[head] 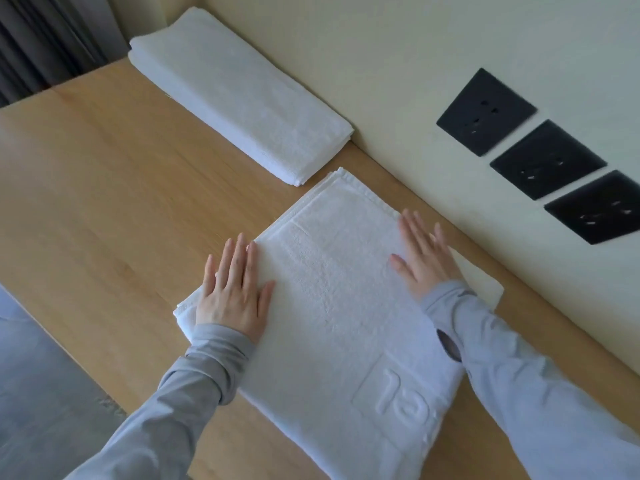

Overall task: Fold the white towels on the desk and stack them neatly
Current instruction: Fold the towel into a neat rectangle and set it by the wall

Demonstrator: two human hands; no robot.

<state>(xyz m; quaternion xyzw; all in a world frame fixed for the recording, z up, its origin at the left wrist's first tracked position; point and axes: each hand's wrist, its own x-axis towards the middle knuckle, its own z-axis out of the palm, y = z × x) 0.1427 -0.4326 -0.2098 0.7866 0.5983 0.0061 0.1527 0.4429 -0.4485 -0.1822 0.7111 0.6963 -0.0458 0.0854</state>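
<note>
A folded white towel [332,306] with an embossed logo near its close end lies flat on the wooden desk [104,188] in front of me. My left hand [233,289] presses flat on its left edge, fingers straight. On the towel's right side my right hand [424,254] lies flat with its fingers spread. A second white towel [235,91], folded into a long narrow stack, rests farther back against the wall.
The cream wall [398,64] runs along the desk's right side and carries three black sockets [547,157]. A dark curtain [45,39] hangs at the far left. The desk's near left edge drops to a grey floor [38,375].
</note>
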